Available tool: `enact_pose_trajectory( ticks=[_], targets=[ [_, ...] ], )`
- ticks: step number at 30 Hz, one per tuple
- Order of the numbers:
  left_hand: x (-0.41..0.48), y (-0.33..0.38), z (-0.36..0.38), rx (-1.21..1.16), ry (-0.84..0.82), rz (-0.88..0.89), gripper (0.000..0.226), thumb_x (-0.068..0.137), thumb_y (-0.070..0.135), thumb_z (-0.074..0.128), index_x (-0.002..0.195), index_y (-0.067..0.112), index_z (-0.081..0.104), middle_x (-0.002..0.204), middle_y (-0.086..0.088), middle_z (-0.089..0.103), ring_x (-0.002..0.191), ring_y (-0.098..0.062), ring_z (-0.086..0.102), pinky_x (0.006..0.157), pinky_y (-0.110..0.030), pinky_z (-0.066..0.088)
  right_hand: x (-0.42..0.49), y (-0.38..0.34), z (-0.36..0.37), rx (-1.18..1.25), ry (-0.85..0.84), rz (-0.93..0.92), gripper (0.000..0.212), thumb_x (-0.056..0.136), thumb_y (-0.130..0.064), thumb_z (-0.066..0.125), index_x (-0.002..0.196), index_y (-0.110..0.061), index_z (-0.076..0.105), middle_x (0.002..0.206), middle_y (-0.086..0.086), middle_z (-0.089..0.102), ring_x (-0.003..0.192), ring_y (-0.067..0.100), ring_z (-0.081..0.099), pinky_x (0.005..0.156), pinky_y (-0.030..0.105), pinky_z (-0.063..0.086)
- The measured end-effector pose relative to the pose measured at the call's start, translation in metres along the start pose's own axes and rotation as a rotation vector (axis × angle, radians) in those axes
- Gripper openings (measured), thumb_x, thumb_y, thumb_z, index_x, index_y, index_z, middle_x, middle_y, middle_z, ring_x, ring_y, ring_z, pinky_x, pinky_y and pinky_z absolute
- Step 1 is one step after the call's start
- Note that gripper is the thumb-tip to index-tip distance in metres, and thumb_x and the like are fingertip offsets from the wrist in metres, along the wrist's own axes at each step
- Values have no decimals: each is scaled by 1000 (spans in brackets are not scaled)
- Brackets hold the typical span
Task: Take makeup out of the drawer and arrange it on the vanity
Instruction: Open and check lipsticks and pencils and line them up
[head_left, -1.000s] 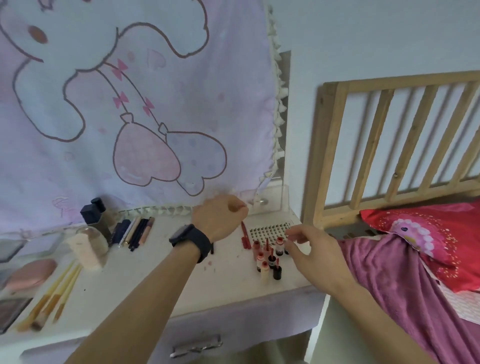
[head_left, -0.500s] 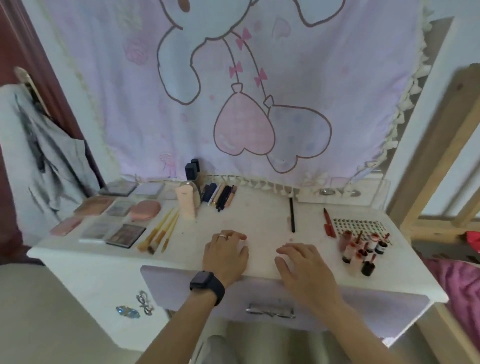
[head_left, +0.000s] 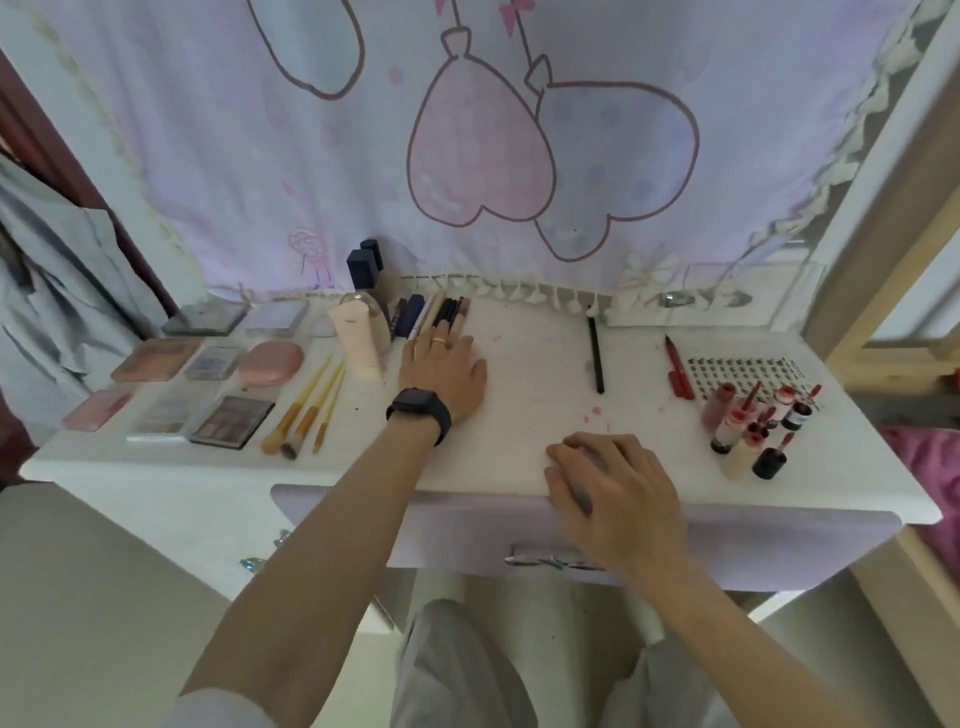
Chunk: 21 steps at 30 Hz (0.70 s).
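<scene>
The left hand (head_left: 442, 366), which half a second ago rested at the vanity's front edge beside the right, has reached back toward the rear edge. Its fingers lie straight and close together, tips touching the near ends of the row of pencils (head_left: 447, 312). Whether any pencil is lifted cannot be told. The right hand (head_left: 610, 483) stays at the front edge of the vanity (head_left: 519, 415), palm down, fingers loosely curved and holding nothing, just above the drawer (head_left: 457, 535), whose front sits closed under the top. The pencils lie side by side at the rear edge, left of centre, long axes running front to back, far ends leaning slightly right. Just left of them stands a pale tube (head_left: 356, 338). A single black pencil (head_left: 595, 353) lies well apart to the right, also front to back. Three brushes (head_left: 306, 410) left of the wrist point their bristles toward the front edge.
</scene>
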<state>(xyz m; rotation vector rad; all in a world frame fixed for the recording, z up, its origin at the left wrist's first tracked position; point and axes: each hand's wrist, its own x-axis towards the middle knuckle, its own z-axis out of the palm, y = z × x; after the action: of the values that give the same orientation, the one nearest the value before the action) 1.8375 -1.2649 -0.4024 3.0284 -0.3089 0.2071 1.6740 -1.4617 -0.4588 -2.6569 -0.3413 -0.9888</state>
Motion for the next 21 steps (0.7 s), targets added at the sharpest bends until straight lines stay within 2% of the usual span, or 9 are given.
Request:
enact_pose_trajectory(
  ticks=[2, 6, 8, 9, 11, 13, 15, 18, 21],
  targets=[
    [10, -3, 1, 66, -12, 20, 53, 100, 43, 30, 145, 19, 44, 151, -4, 44, 141, -26, 32, 117, -48, 22, 1, 0, 1, 5, 2, 5, 22, 93, -36, 64, 105, -22, 76, 109, -2, 71, 96, 23, 62, 77, 36, 52],
    [11, -1, -2, 159, 70, 69, 66, 100, 44, 29, 159, 25, 6, 125, 0, 66, 130, -25, 45, 119, -46, 17, 1, 0, 2, 7, 27, 3, 22, 93, -36, 64, 105, -22, 76, 109, -2, 71, 95, 23, 62, 77, 36, 52],
    [7, 3, -8, 231, 77, 74, 62, 101, 47, 32, 158, 30, 17, 121, -1, 67, 126, -27, 48, 116, -44, 21, 0, 1, 2, 5, 34, 2, 22, 93, -37, 63, 105, -23, 75, 109, -2, 71, 95, 23, 62, 77, 35, 52],
    [3, 5, -14, 251, 74, 65, 55, 101, 47, 35, 152, 28, 33, 121, -2, 67, 123, -27, 49, 112, -43, 26, 0, 1, 3, 5, 33, 3, 22, 93, -37, 63, 105, -23, 75, 108, -3, 71, 95, 23, 62, 77, 35, 51],
    [-5, 10, -19, 235, 79, 38, 37, 100, 44, 42, 127, 22, 57, 116, -3, 68, 116, -27, 53, 100, -40, 35, 0, 1, 2, 4, 26, 8, 22, 93, -37, 63, 105, -23, 75, 109, -3, 71, 95, 22, 62, 78, 34, 51],
    [-15, 12, -19, 139, 88, -2, 27, 101, 42, 43, 111, 20, 55, 106, -4, 69, 105, -27, 57, 87, -38, 41, 0, 0, 1, 6, 22, 12, 22, 92, -37, 64, 105, -23, 75, 108, -3, 71, 95, 21, 61, 78, 32, 50],
    [-26, 13, -21, 11, 43, -51, 27, 101, 43, 44, 110, 19, 54, 101, -4, 67, 96, -26, 58, 80, -38, 45, 0, 0, 0, 10, 18, 20, 22, 92, -38, 64, 105, -24, 76, 108, -4, 71, 95, 20, 61, 78, 32, 50],
    [-46, 15, -23, -52, -58, -16, 26, 101, 32, 46, 120, 23, 61, 111, -3, 60, 101, -24, 54, 83, -36, 45, 1, 0, -2, 22, 8, 39, 24, 92, -39, 63, 105, -24, 75, 108, -5, 71, 95, 20, 61, 79, 32, 50],
    [-73, 17, -19, -298, -26, 46, 27, 102, 30, 48, 123, 25, 63, 116, 0, 54, 102, -22, 53, 88, -38, 48, 2, -3, -6, 41, -39, 83, 31, 92, -43, 61, 109, -21, 73, 109, -6, 71, 96, 18, 61, 79, 34, 53]
  ],
)
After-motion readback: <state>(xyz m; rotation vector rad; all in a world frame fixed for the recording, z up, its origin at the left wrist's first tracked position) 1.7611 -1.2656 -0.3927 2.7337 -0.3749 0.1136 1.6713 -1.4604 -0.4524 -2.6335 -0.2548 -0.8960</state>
